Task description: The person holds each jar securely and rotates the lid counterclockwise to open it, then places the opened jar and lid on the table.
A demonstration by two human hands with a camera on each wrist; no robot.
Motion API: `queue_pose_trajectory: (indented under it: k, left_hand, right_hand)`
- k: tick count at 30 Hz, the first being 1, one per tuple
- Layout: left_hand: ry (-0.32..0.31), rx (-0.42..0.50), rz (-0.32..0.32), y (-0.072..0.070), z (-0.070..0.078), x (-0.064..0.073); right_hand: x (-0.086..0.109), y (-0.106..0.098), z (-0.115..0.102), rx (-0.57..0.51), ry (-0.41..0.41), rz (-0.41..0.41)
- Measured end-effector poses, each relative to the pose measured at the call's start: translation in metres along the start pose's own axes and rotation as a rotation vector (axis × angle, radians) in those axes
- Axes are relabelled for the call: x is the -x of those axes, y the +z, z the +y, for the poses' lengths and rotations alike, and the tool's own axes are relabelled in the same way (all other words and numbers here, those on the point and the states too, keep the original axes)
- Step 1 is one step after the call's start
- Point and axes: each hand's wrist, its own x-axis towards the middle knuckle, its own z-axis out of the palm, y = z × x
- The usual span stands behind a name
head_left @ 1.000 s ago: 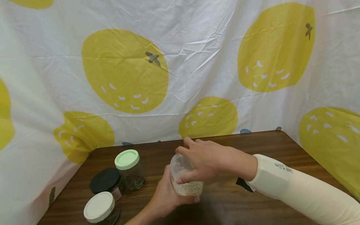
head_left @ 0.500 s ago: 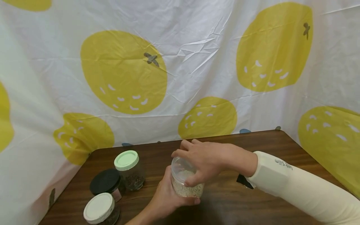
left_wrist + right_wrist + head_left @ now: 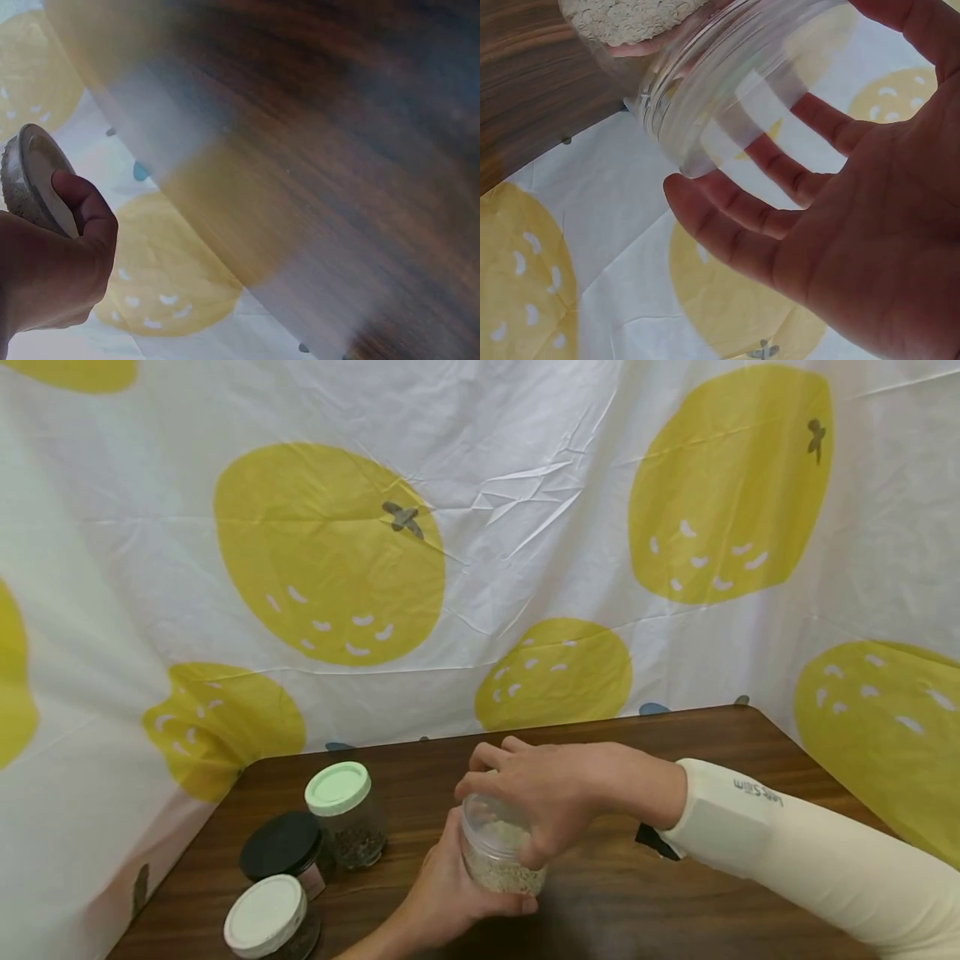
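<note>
A clear jar (image 3: 504, 875) of pale flakes resembling oats is held above the table, tilted. My left hand (image 3: 450, 883) grips it low around the side; in the left wrist view, fingers curl over the jar's base (image 3: 46, 176). From above, my right hand (image 3: 558, 789) spans the transparent lid (image 3: 483, 814), fingers at its far rim and thumb at the near side. The right wrist view shows fingertips against the clear lid (image 3: 742, 105) and flakes (image 3: 637, 21) inside the jar. Whether the lid sits fully on the jar's mouth is hard to tell.
Left of the hands stand a green-lidded jar (image 3: 339, 789) with dark contents, a black-lidded jar (image 3: 281, 846) and a white-lidded jar (image 3: 266, 914). They share a dark wooden table (image 3: 675, 893). A white fruit-print curtain (image 3: 517, 552) hangs behind and beside it.
My right hand's thumb has shifted rightward along the lid's near side, and the hand has turned slightly. The held jar has moved slightly right and down. The other jars stay put.
</note>
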Motion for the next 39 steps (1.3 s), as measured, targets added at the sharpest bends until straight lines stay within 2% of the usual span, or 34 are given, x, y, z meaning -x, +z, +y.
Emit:
queue_pose_trajectory:
  k: [7, 14, 24, 28, 32, 35, 39]
  left_hand:
    - [0.022, 0.034, -0.014, 0.001, 0.0, 0.0]
    - [0.012, 0.028, -0.011, 0.002, 0.001, 0.0]
    - [0.006, 0.056, -0.001, 0.002, 0.001, 0.0]
    - [-0.014, 0.038, 0.024, 0.003, 0.0, 0.001]
    - [-0.019, -0.015, 0.067, 0.004, -0.001, 0.001]
    - [-0.014, -0.06, 0.113, 0.006, -0.001, 0.001]
    - [-0.013, -0.084, 0.16, 0.007, -0.002, 0.0]
  right_hand:
    - [0.0, -0.002, -0.003, 0.068, -0.061, 0.006]
    - [0.0, -0.003, -0.005, 0.092, -0.072, -0.007]
    - [0.002, -0.005, -0.006, 0.117, -0.073, 0.045]
    - [0.004, -0.007, -0.004, 0.089, -0.077, 0.078]
    - [0.01, -0.017, 0.005, 0.045, -0.071, 0.171]
    - [0.013, -0.027, 0.016, 0.019, -0.035, 0.244]
    - [0.016, -0.036, 0.029, -0.012, 0.053, 0.269]
